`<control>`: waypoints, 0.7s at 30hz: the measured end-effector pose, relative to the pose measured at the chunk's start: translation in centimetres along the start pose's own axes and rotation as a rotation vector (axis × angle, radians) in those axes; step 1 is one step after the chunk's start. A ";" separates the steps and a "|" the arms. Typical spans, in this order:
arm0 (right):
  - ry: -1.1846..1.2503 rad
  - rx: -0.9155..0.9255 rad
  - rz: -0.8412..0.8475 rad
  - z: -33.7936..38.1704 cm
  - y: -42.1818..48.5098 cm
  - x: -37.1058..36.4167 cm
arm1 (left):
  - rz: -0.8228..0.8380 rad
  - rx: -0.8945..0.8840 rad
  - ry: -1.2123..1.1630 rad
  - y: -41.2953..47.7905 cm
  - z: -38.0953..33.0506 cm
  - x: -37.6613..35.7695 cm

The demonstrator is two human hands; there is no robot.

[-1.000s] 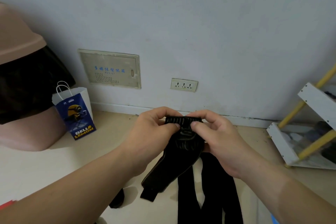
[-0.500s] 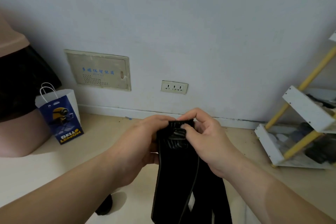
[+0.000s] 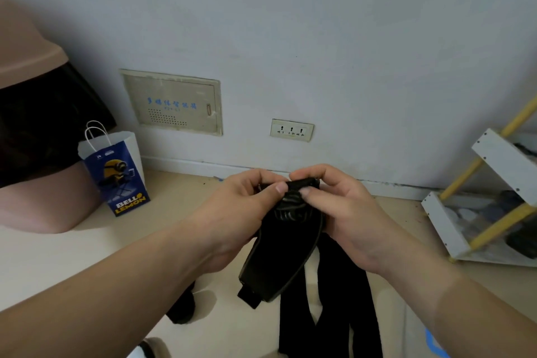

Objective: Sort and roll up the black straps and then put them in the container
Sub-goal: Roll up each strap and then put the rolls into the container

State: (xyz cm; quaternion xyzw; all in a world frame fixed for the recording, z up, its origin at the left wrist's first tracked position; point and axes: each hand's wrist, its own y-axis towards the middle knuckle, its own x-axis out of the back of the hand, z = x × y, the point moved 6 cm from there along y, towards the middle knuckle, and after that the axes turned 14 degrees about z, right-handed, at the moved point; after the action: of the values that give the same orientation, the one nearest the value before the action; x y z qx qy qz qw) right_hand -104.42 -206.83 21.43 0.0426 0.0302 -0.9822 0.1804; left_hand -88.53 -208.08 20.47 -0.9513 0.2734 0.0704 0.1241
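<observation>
Both hands hold one wide black strap [image 3: 283, 253] in the air at the centre of the view. My left hand [image 3: 235, 212] pinches its rolled upper end from the left with thumb and fingers. My right hand [image 3: 340, 212] pinches the same end from the right. The strap's loose tail hangs down and to the left. Below it, more black straps [image 3: 343, 308] lie on the pale floor. A small black piece [image 3: 181, 306] lies lower left, partly behind my left forearm. A blue edge [image 3: 433, 344], possibly the container, peeks out at the bottom right.
A blue and white paper bag [image 3: 116, 171] stands by the wall at left, next to a pink bin [image 3: 43, 206] with a black liner. A white and yellow shelf rack [image 3: 491, 203] stands at right. A wall socket [image 3: 291, 129] and a panel [image 3: 174, 102] sit on the wall ahead.
The strap's hanging tail has shortened and swung to the left as my hands turned its top end. The view shifted left and right between frames.
</observation>
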 end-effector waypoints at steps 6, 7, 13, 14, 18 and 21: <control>0.162 -0.090 0.047 -0.7 -0.1 0.0 | -0.060 -0.144 0.136 -0.3 -1.3 0.8; 0.158 -0.096 0.041 -0.8 -0.1 0.0 | -0.063 -0.156 0.166 -0.4 -1.4 0.9; 0.036 -0.053 -0.045 -0.6 -0.3 -0.1 | -0.048 -0.113 0.205 -0.6 -1.0 1.1; -0.005 -0.038 -0.076 -0.6 -0.3 0.0 | -0.036 -0.084 0.173 -0.7 -0.9 1.1; -0.153 0.048 -0.142 0.0 0.0 0.5 | 0.089 0.079 0.061 -0.9 0.1 0.2; -0.268 0.090 -0.144 0.6 0.1 0.4 | 0.119 0.177 -0.029 -0.9 0.7 -0.4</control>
State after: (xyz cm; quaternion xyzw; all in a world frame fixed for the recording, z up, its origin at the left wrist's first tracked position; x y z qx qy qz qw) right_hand -104.80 -207.06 22.01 -0.0833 -0.0351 -0.9898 0.1099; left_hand -88.48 -206.95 20.01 -0.9176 0.3326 0.0671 0.2072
